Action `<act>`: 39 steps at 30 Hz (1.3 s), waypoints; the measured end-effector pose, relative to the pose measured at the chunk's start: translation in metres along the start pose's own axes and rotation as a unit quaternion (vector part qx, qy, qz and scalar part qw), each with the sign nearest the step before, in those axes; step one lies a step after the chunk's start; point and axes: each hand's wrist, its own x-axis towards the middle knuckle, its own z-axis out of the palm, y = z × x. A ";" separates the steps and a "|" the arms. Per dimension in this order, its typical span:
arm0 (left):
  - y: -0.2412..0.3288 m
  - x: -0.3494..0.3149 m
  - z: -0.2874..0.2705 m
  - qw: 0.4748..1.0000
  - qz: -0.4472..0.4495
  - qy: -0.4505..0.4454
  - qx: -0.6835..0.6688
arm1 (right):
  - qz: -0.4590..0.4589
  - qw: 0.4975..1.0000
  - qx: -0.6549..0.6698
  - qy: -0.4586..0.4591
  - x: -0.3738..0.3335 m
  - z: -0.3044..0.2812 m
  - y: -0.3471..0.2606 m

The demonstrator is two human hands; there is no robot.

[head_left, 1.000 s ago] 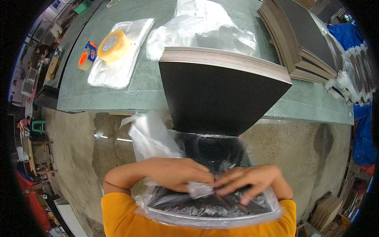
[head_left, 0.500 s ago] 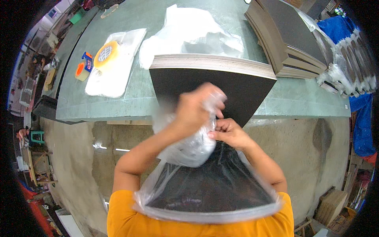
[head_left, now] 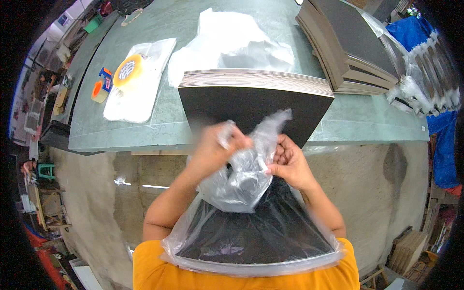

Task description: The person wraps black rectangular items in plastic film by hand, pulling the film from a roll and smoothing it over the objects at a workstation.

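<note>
A clear plastic bag (head_left: 232,188) with black flat boards (head_left: 251,237) inside leans against my orange shirt. Its mouth is bunched up between my hands, and a loose crumpled end sticks up toward the table. My left hand (head_left: 217,147), somewhat blurred, grips a fold of the bag at the left of the bunch. On the right, my right hand (head_left: 291,162) pinches the gathered plastic between thumb and fingers. Just beyond both hands, a thick stack of black boards (head_left: 256,106) stands at the table's near edge, its pale layered edges upward.
On the green table (head_left: 145,137) lie flat clear bags (head_left: 130,106) with a yellow tape roll (head_left: 128,72) on them. A tape dispenser (head_left: 101,88) sits beside them. White plastic sheeting (head_left: 237,41) is behind the stack. More boards (head_left: 360,53) and bagged bundles (head_left: 432,72) are at right.
My left hand has come down and left from above the bunched plastic. The loose end now stands up between my hands. My right hand keeps its pinch, slightly farther right.
</note>
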 end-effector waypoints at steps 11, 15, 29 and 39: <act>0.004 0.010 -0.023 0.986 0.120 -0.093 0.072 | 0.022 0.982 -0.044 -0.184 0.006 -0.050 -0.038; 0.012 0.011 -0.025 0.973 0.179 -0.094 0.113 | 0.223 0.907 -0.282 -0.221 0.017 -0.031 -0.054; 0.024 -0.008 0.012 0.988 0.098 -0.118 0.012 | 0.023 0.991 0.129 -0.022 0.015 0.003 -0.017; 0.054 -0.022 0.002 0.949 0.272 -0.102 0.118 | -0.197 0.949 -0.242 -0.046 0.001 0.019 -0.060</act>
